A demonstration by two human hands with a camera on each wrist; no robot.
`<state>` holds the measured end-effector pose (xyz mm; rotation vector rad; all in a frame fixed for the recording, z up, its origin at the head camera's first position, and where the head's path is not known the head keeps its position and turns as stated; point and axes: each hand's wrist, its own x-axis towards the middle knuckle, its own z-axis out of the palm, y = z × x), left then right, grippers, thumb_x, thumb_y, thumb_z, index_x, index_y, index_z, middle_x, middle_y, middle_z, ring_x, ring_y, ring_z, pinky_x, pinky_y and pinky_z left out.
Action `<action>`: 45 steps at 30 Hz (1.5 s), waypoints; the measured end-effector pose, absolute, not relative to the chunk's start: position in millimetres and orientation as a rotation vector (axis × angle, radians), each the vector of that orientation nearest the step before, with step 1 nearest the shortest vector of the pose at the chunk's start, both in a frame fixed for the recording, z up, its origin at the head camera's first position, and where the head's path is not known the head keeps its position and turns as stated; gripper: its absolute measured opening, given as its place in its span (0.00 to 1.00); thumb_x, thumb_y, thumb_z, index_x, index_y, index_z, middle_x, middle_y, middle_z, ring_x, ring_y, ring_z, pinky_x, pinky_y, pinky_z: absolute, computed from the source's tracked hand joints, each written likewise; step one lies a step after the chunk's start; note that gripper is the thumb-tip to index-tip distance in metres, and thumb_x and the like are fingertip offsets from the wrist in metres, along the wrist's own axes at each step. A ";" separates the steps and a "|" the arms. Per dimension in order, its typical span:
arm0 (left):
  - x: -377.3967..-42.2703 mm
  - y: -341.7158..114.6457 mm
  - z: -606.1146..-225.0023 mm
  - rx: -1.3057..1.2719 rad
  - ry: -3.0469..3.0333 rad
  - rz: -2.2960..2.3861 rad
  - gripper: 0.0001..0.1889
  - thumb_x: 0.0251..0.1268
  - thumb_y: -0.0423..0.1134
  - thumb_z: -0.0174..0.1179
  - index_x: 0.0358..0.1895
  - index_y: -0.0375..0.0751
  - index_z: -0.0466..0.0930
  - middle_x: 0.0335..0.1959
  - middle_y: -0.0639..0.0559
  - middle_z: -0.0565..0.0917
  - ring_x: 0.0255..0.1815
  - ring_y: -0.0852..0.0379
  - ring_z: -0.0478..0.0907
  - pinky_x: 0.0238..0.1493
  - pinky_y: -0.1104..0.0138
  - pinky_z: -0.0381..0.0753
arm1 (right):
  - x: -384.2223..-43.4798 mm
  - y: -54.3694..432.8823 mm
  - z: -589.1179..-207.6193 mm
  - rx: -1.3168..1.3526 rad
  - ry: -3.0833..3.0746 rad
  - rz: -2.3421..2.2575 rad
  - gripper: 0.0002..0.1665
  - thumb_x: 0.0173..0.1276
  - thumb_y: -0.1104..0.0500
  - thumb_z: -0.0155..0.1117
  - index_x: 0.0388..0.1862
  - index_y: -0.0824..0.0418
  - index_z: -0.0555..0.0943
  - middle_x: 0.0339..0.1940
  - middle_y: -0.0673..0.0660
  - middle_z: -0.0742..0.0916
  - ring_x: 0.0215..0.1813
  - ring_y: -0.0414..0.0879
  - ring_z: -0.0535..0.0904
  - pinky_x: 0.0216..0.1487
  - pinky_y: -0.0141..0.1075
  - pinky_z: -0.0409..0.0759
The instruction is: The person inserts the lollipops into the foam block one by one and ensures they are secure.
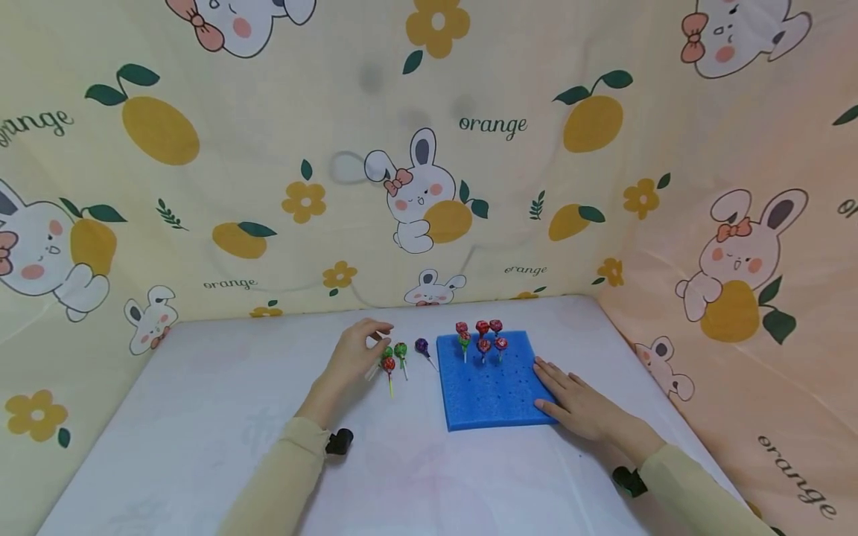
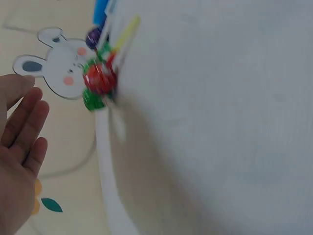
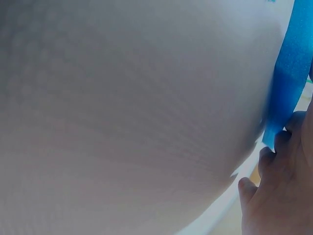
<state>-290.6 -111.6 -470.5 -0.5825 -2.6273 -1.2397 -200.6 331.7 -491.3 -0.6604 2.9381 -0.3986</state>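
My left hand [image 1: 350, 356] hovers over a small group of lollipops, its fingers loosely bent and nothing gripped. Beneath and beside its fingertips are a red lollipop [image 1: 389, 365] with a yellow stick and green lollipops [image 1: 401, 350]. A purple lollipop [image 1: 421, 346] lies between them and a blue foam block [image 1: 482, 406]. In the left wrist view, the red lollipop [image 2: 100, 78] appears apart from the hand [image 2: 22, 142]. My right hand [image 1: 579, 406] rests with extended fingers along the foam's right edge. Several lollipops, mostly red [image 1: 482, 327], stand upright in the foam's back rows.
Rows of small holes [image 1: 499, 387] mark the foam's front part. A white cloth covers the table [image 1: 402, 476]. Behind and to the right hangs a cream curtain [image 1: 335, 246] printed with rabbits and oranges, meeting the table's back edge.
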 end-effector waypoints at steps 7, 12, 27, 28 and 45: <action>-300.6 -125.6 -467.7 -0.604 -2.876 -1.163 0.14 0.74 0.33 0.63 0.59 0.38 0.86 0.55 0.45 0.85 0.53 0.48 0.82 0.61 0.51 0.80 | -201.8 333.7 -494.5 -0.632 2.929 -0.397 0.48 0.82 0.33 0.46 0.85 0.63 0.53 0.86 0.64 0.57 0.84 0.67 0.52 0.78 0.67 0.53; -308.1 -128.5 -468.8 -0.645 -3.001 -1.130 0.14 0.75 0.32 0.61 0.59 0.39 0.86 0.55 0.45 0.86 0.51 0.51 0.82 0.60 0.53 0.81 | -201.3 334.1 -495.7 -0.616 2.929 -0.394 0.49 0.81 0.32 0.46 0.85 0.63 0.53 0.86 0.64 0.57 0.84 0.67 0.52 0.78 0.67 0.52; -314.0 -128.5 -485.9 -0.712 -3.020 -1.013 0.14 0.75 0.36 0.63 0.59 0.42 0.86 0.54 0.46 0.88 0.56 0.49 0.83 0.64 0.50 0.80 | -199.2 332.3 -494.4 -0.613 2.924 -0.411 0.48 0.81 0.34 0.47 0.85 0.63 0.54 0.86 0.64 0.57 0.83 0.68 0.52 0.78 0.68 0.52; -313.8 -128.3 -486.4 -0.706 -3.021 -1.015 0.14 0.75 0.36 0.63 0.59 0.42 0.86 0.54 0.46 0.88 0.55 0.49 0.83 0.63 0.51 0.80 | -199.1 332.0 -494.3 -0.613 2.924 -0.411 0.48 0.82 0.34 0.47 0.85 0.63 0.54 0.86 0.64 0.57 0.83 0.67 0.52 0.78 0.68 0.52; -303.7 -130.3 -475.9 -0.676 -2.901 -1.191 0.17 0.75 0.32 0.62 0.63 0.39 0.83 0.57 0.43 0.82 0.54 0.47 0.81 0.58 0.54 0.83 | -200.7 331.2 -490.4 -0.601 2.929 -0.350 0.49 0.81 0.32 0.46 0.85 0.63 0.53 0.86 0.64 0.56 0.84 0.67 0.52 0.78 0.67 0.52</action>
